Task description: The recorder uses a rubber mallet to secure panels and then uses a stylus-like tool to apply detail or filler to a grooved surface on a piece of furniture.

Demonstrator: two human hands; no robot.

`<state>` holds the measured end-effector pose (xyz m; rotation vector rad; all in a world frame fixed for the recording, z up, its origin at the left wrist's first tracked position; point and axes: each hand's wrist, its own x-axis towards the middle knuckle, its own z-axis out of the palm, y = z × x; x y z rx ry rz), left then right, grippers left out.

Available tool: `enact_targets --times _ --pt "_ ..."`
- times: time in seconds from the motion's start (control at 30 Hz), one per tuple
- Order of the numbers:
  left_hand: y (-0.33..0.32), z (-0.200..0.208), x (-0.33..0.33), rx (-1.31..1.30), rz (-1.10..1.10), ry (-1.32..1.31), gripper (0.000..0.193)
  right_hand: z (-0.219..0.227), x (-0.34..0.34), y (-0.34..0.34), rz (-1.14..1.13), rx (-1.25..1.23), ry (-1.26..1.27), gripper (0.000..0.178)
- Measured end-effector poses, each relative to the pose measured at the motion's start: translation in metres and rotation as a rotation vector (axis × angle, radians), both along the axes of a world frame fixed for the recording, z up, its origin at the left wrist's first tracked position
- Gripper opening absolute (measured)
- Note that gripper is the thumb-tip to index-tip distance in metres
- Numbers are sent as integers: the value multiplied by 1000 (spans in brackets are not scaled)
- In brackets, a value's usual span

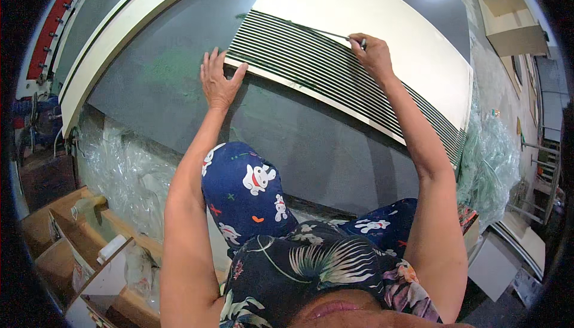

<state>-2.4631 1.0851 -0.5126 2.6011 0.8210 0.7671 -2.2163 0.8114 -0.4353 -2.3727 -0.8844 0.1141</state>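
A cream panel [382,11] with dark parallel grooves [311,65] along its near side lies across a dark grey worktop. My right hand [375,58] is closed around a long, thin, dark pointed tool [326,32]; its kind I cannot make out. The tool's far end points left, reaching the upper grooves. At the panel's left corner rests my left hand [221,78], fingers spread, the thumb against the near edge and nothing gripped.
Green dust marks the grey worktop [155,107] left of the panel. Crumpled clear plastic sheeting [490,148] hangs at the right, with more at the lower left. Wooden boxes [66,244] stand at lower left. A curved cream panel [113,35] lies at upper left.
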Motion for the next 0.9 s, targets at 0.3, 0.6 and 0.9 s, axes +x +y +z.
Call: enact_targets --times 0.3,0.6,0.9 --pt "1 0 -2 10 12 34 63 -10 -14 95 86 59 -131 20" --pt "0 -4 -3 14 3 -13 64 23 -23 132 110 56 -151 21" --pt "8 -6 -3 61 -10 -37 63 54 6 -90 -13 -32 35 21"
